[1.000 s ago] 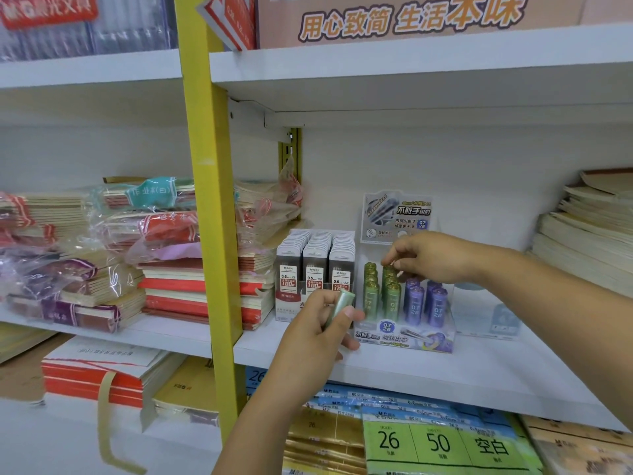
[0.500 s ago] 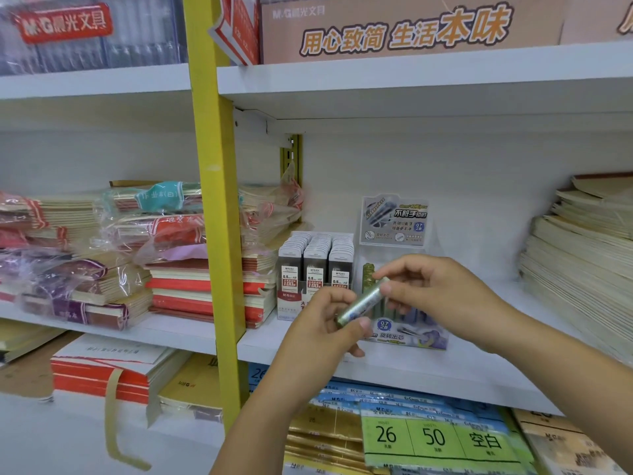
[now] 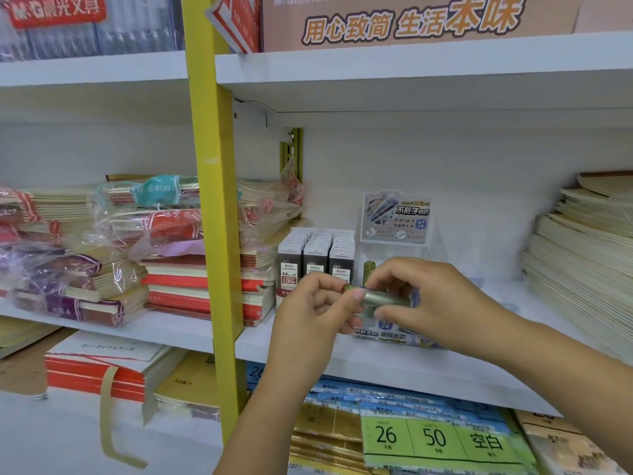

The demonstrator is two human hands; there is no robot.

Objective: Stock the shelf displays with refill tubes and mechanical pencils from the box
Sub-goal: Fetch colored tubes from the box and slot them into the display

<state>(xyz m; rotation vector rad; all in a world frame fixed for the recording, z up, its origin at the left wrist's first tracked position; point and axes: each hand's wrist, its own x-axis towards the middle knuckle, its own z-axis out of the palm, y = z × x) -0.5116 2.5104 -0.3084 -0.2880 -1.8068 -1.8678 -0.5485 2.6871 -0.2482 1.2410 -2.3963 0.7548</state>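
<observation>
The left hand [image 3: 313,311] and right hand [image 3: 438,303] hide most of the display [image 3: 394,219]; its tubes [image 3: 369,270] cannot be counted. In front of it they pinch one green tube [image 3: 383,298] by its ends, level. Three box rows [image 3: 317,255] stand left of it; bare shelf [image 3: 534,303] lies right.

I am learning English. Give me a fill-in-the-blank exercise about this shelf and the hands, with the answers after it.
1. The left hand and the right hand hold one ___ tube.
2. The grey boxes stand to the ___ of the display stand.
3. The shelf post is ___.
4. The green label shows 26 and ___.
Answers: green; left; yellow; 50.
</observation>
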